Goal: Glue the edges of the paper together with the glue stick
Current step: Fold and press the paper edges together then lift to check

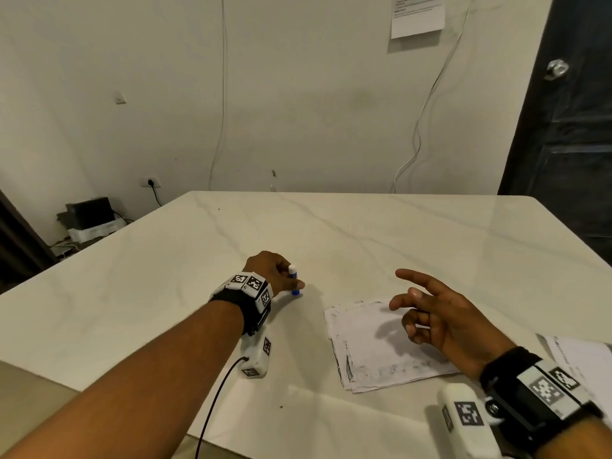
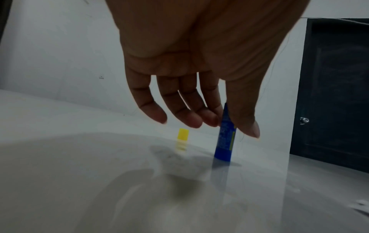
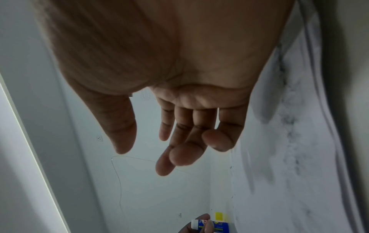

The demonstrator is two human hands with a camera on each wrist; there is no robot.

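Pinching the glue stick (image 1: 293,283), left hand (image 1: 271,271) hides yellow cap (image 2: 183,134); right hand (image 1: 440,318) spread.

Your left hand (image 1: 275,271) sits on the table (image 1: 414,233) left of centre, fingers around the glue stick (image 1: 293,283), which stands upright on the tabletop. The cap (image 2: 183,134) stands just beyond the stick (seen only from the wrists). To the right lies the paper (image 1: 367,356), a stack, with your right hand (image 1: 443,321) above its right part. More sheets (image 1: 583,356) lie at the far right edge.
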